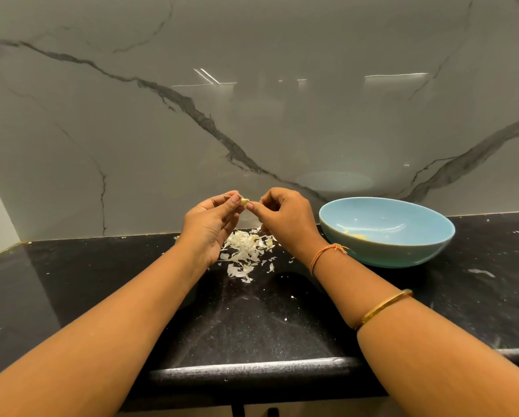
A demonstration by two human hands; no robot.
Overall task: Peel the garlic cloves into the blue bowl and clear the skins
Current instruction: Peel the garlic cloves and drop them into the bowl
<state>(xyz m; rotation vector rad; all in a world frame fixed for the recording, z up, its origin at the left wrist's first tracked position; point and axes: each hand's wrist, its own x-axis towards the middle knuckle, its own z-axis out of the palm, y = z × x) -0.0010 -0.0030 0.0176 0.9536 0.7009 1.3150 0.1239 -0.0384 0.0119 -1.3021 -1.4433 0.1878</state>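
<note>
Black countertop [252, 326] carries the blue bowl [402, 251]; a few peeled cloves [356, 235] lie inside it; skins pile [246, 251] sits left of the bowl, well apart. Above the pile, left hand [210, 224] pinches a garlic clove [245, 201]; right hand [285, 215] pinches the clove's free end. Risk: a slick clove could slip from the pinch into the skins; a hard pull could scatter flakes toward the bowl.

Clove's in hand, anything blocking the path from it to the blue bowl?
Nothing on the counter blocks it. The garlic clove is pinched between the left hand and right hand, above the skins pile; the blue bowl sits open to the right. Only the right hand itself lies between them.
</note>
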